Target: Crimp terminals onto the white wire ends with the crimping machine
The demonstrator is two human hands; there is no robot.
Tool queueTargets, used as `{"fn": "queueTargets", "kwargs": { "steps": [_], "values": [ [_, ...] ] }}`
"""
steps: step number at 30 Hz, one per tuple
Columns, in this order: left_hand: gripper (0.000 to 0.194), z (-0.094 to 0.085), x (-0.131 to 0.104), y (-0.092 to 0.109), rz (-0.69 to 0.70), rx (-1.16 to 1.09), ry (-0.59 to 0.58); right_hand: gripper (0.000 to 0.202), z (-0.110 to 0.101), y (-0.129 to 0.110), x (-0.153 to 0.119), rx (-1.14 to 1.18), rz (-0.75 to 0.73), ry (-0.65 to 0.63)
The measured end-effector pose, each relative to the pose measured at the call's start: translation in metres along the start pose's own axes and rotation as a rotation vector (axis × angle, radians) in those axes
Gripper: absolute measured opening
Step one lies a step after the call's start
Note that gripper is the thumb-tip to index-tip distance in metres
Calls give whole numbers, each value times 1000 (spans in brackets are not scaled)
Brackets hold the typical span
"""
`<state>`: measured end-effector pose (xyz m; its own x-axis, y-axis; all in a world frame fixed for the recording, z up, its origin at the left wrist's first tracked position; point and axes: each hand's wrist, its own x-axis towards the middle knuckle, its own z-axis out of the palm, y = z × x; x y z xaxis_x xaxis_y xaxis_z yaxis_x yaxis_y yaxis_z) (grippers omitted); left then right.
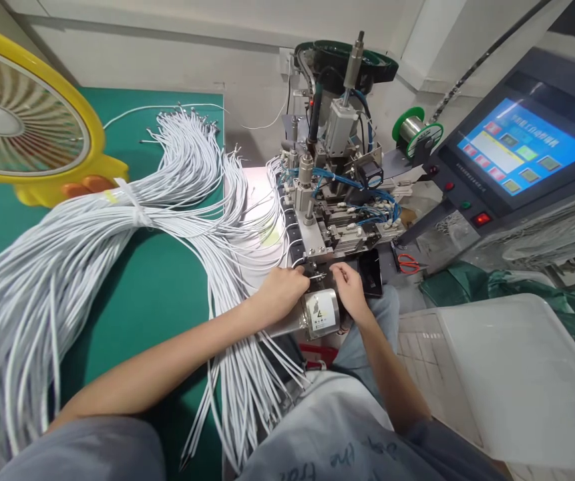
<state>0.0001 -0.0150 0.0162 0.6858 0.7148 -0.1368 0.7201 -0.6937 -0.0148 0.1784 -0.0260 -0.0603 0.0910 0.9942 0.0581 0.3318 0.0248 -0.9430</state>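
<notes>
My left hand [286, 292] is closed at the front edge of a wire-processing machine [334, 194], pinching what looks like a white cable near its end. A thin pale tip shows just past its fingertips. Facing it, my right hand [350, 291] has thumb and fingers pressed together; whatever they hold is too small to make out. Below and between both hands sits a metal cylinder with a white label [322, 312]. A thick bundle of white cables [141, 217], tied round the middle, fans out to the left. Several cable ends lie along the machine's black feed track [291, 224].
A yellow fan [97, 143] stands on the green table [167, 287] at left. To the right are a solder spool [411, 128], a lit control screen [522, 147] and red-handled scissors [408, 263]. A dark phone-like slab [371, 272] lies beside my right hand; a white plastic bin [522, 374] is lower right.
</notes>
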Motion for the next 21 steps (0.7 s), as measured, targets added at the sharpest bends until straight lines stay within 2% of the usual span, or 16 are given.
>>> {"fn": "queueTargets", "kwargs": {
  "steps": [4,8,10,13,16,19,21],
  "values": [
    [22,5,1,-1,-2,-22,12,33,-5,-13,-13,-147,-164,-109],
    [23,6,2,-2,-18,-40,13,32,-4,-14,-19,-172,-204,-131],
    [24,5,1,-2,-27,-48,19,29,-2,-9,-16,-95,-157,-62],
    [24,3,0,-2,-19,-45,32,26,2,0,-9,71,31,62],
    [23,2,-2,-1,-12,-40,43,25,9,6,0,142,123,17],
    [22,3,-3,-2,-8,-44,57,24,13,8,6,148,119,-26],
    [20,4,-3,-3,-9,-46,61,23,12,8,8,131,113,2]
  ]
}}
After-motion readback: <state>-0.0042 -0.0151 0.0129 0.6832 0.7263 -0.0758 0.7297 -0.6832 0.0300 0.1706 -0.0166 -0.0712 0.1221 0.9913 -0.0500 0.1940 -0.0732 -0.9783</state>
